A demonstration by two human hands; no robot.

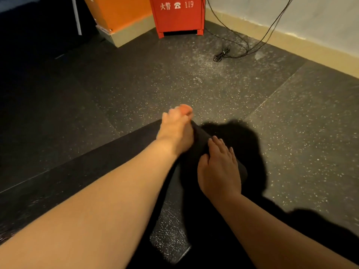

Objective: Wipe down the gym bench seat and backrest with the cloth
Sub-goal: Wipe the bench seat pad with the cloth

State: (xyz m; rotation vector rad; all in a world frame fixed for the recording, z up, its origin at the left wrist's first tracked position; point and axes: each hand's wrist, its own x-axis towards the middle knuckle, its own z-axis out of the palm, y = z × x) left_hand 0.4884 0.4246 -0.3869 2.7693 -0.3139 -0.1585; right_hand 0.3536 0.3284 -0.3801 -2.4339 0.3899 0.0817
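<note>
Cloth, apparently the orange blur, sits at the far end of the gym bench, gripped by your left hand, fingers curled. Your right hand lies flat on the bench, fingers straight.

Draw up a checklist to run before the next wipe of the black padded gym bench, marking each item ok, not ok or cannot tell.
1. Left hand reaches the far end of the black padded gym bench: ok.
2. Left hand holds the cloth: cannot tell; a blurred orange patch shows at its fingertips.
3. Right hand rests flat on the pad: ok.
4. Black cable on the speckled floor lies apart from the bench: ok.
5. Pad surface clean: cannot tell, too dark.
</note>
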